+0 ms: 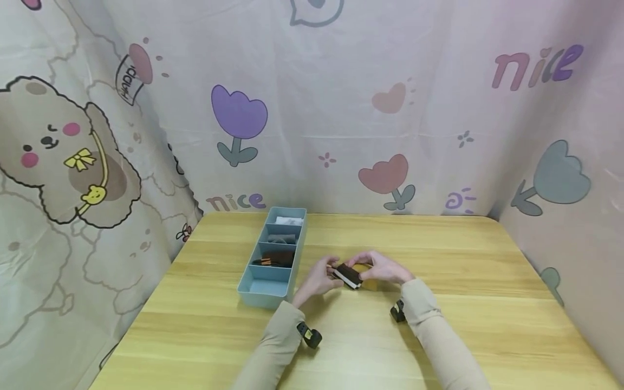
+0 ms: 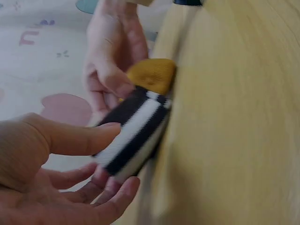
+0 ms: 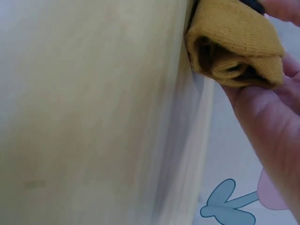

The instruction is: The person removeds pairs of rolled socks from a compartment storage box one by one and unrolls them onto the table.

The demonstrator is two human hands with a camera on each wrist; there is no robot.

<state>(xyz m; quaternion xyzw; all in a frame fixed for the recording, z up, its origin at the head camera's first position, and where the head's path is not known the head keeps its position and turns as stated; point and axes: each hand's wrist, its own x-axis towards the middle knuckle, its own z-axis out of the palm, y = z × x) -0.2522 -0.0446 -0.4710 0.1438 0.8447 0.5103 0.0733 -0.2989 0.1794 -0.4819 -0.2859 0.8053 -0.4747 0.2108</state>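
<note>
A rolled sock (image 1: 348, 275), dark with white stripes and a mustard part, is held low over the table between both hands. My left hand (image 1: 319, 279) pinches its striped end. In the left wrist view that hand's thumb lies on top of the sock (image 2: 136, 129), the fingers underneath. The right hand (image 1: 382, 268) grips the sock around its mustard end. Seen from the right wrist, this mustard end of the sock (image 3: 236, 35) shows its rolled layers, with the right hand (image 3: 269, 122) beside and below it. Part of the right fingers is hidden behind the sock.
Left of the hands stands a light blue divided box (image 1: 263, 299). From back to front, its compartments hold a white cloth (image 1: 289, 221), a grey folded cloth (image 1: 281, 239) and a dark brown folded cloth (image 1: 283, 259). Printed curtains surround the wooden table (image 1: 487, 271).
</note>
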